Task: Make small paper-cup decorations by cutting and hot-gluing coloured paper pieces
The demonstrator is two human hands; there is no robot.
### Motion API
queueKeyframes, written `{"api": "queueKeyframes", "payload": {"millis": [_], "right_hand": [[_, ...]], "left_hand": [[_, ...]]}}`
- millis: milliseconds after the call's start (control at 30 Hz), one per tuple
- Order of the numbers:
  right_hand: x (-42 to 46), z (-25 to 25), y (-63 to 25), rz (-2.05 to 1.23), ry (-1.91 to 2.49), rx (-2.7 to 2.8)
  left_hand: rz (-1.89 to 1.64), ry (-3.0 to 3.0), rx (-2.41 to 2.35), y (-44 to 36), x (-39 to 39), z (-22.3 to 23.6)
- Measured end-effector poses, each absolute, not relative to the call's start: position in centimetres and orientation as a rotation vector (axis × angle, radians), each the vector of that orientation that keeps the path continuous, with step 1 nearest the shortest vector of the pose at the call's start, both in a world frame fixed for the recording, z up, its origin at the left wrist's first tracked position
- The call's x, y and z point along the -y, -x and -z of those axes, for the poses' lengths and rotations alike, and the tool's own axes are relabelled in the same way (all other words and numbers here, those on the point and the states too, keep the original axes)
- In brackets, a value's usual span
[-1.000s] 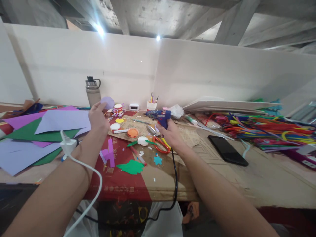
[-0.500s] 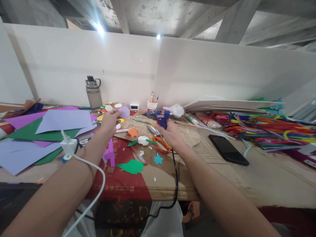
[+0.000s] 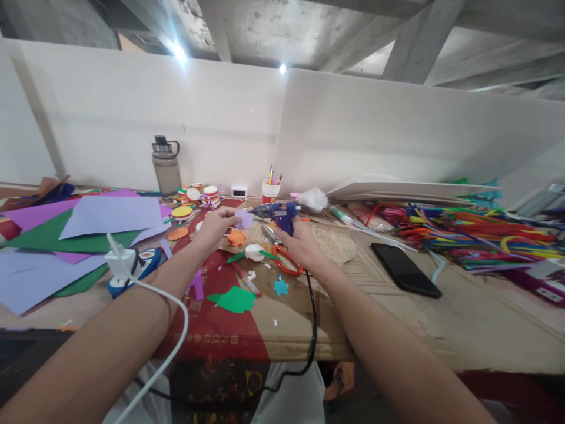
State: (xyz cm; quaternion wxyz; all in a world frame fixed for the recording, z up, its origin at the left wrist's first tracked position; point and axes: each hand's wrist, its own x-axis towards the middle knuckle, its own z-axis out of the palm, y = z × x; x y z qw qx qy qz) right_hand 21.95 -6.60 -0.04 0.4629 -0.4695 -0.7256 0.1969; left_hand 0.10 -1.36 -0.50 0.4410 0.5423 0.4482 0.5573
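Note:
A lilac paper piece [image 3: 245,219] is pinched in the fingers of my left hand [image 3: 219,227]. My right hand [image 3: 303,240] grips a blue glue gun [image 3: 285,215] whose nozzle points left toward the paper; its black cord runs down over the table edge. Below the hands lie an orange disc [image 3: 237,238], a white round piece with green strips [image 3: 255,252] and red-handled scissors [image 3: 288,261]. Nearer me are a green paper cutout [image 3: 233,299] and a small blue flower shape [image 3: 281,286].
Purple and green sheets [image 3: 110,218] cover the left side, near a white plug [image 3: 122,262] with its cable. A bottle [image 3: 166,169] and a pencil cup [image 3: 271,189] stand at the back. Rightward lie a phone [image 3: 405,269] and colourful pipe cleaners [image 3: 477,232].
My left hand has moved right and slightly nearer me with the lilac paper, bringing it close to the nozzle. The glue gun has shifted slightly left and is still in my right hand.

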Motion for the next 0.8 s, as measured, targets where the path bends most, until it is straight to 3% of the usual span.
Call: {"api": "queueKeyframes", "payload": {"millis": [800], "right_hand": [[6.20,0.49,-22.01,-0.435,1.175,1.804]], "left_hand": [[-1.360,-1.414,-1.120,-0.30,1.30,0.68]]}}
